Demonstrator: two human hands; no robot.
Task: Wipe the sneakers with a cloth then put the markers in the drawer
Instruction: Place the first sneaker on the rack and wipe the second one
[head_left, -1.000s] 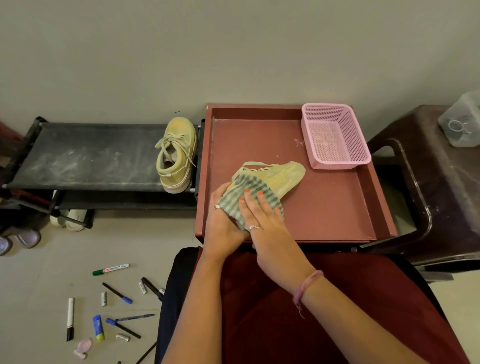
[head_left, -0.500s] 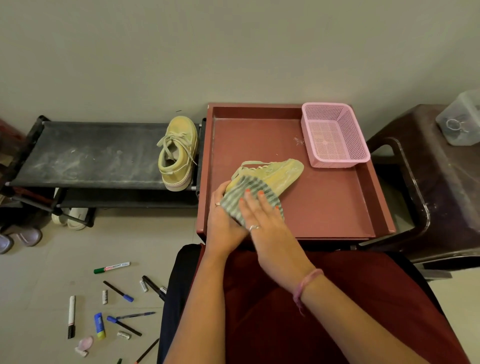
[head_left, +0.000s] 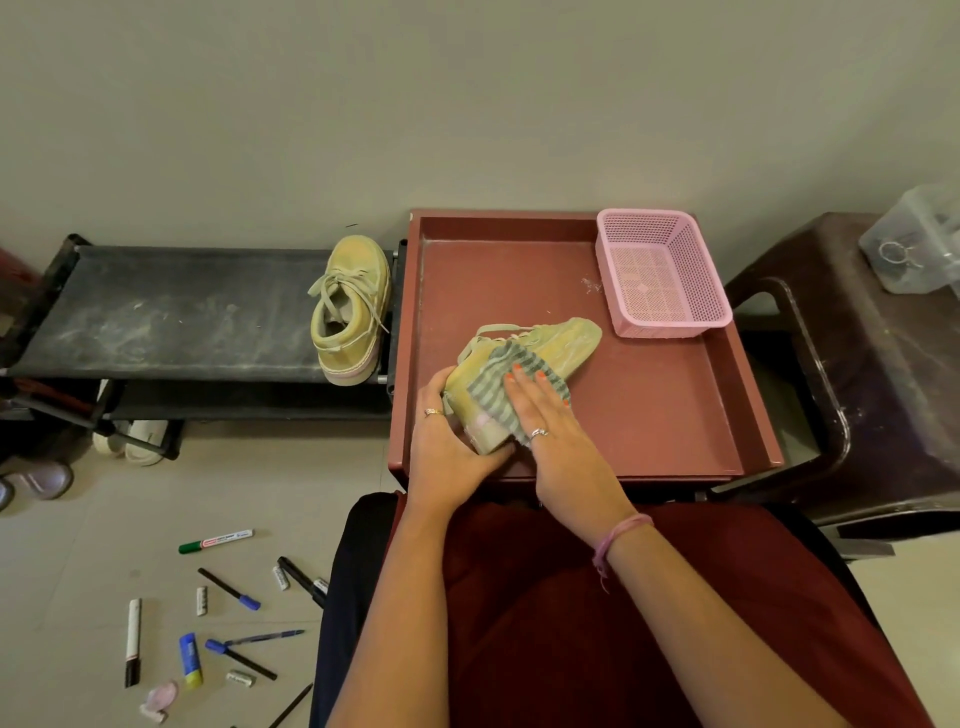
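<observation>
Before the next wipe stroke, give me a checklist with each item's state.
1. Left hand grips the sneaker at its heel: ok.
2. Right hand presses the striped cloth flat on the sneaker: ok.
3. Sneaker lies inside the red drawer: ok.
4. Sneaker's toe apart from the pink basket: ok.
5. Second sneaker on the black rack wiped: cannot tell.
6. Markers in the drawer: not ok, on the floor.

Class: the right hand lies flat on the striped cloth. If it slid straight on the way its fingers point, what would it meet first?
Probably the toe of the yellow-green sneaker under the striped cloth; the right hand points along it, towards the pink mesh basket.
</observation>
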